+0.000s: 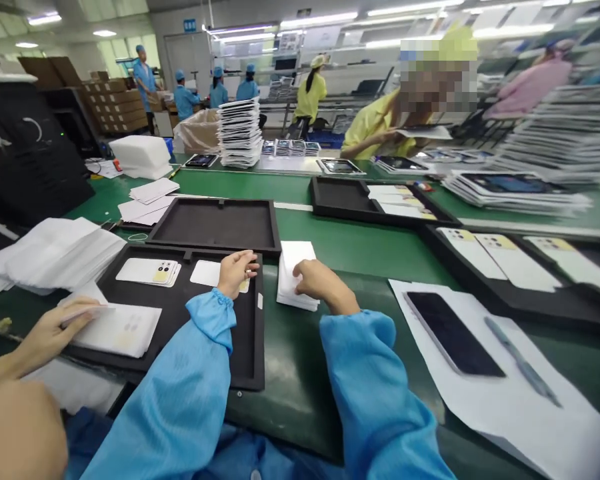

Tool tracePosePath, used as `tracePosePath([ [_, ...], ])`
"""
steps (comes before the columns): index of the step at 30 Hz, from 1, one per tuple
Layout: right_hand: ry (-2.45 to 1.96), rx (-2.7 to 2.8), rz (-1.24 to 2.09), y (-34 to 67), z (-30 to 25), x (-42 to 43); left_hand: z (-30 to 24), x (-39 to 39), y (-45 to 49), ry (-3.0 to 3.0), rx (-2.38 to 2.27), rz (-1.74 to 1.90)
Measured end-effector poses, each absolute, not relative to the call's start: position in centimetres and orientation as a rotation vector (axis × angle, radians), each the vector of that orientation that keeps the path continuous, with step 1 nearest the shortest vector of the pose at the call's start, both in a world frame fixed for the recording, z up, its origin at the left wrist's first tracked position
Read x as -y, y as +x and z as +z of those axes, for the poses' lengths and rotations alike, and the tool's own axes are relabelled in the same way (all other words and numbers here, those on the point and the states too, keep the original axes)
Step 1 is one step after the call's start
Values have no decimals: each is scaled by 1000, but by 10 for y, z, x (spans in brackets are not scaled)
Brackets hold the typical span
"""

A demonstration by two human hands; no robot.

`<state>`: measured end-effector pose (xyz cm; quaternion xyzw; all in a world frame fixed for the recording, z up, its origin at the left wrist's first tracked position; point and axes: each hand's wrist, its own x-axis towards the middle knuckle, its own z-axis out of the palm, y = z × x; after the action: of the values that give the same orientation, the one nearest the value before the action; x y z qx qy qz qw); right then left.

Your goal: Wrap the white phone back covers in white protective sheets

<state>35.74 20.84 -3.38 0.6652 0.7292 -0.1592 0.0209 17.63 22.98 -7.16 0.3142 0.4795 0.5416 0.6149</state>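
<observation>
My left hand (237, 272) is over the right part of a black foam tray (215, 340), its fingers loosely bent and apart, with no object visible in them. Partly under it lies a white phone back cover (205, 272). My right hand (323, 283) has its fingers curled down onto a stack of white pouches (296, 253), pinching at the top one; the fingertips are partly hidden. To the left in the tray sits a small pile of white phone back covers (143, 270) with camera cutouts. Beside them, a co-worker's hand (55, 333) holds a thin pale piece above pouched covers (130, 333).
An empty-looking black tray (215, 223) adjoins at the back. More black trays with covers (480, 253) stand right. A dark phone (455, 333) and a pen (523, 363) rest on paper. White sheets (55, 253) are piled left. A person in yellow (375, 130) sits opposite.
</observation>
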Motion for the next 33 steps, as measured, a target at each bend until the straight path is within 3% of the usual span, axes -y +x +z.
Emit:
tracePosePath([
  [14, 2081, -2414, -698, 381, -35, -218, -69, -230, 177, 801, -1129, 1183],
  [33, 2138, -2399, -479, 352, -27, -202, -71, -230, 176, 790, -1129, 1186],
])
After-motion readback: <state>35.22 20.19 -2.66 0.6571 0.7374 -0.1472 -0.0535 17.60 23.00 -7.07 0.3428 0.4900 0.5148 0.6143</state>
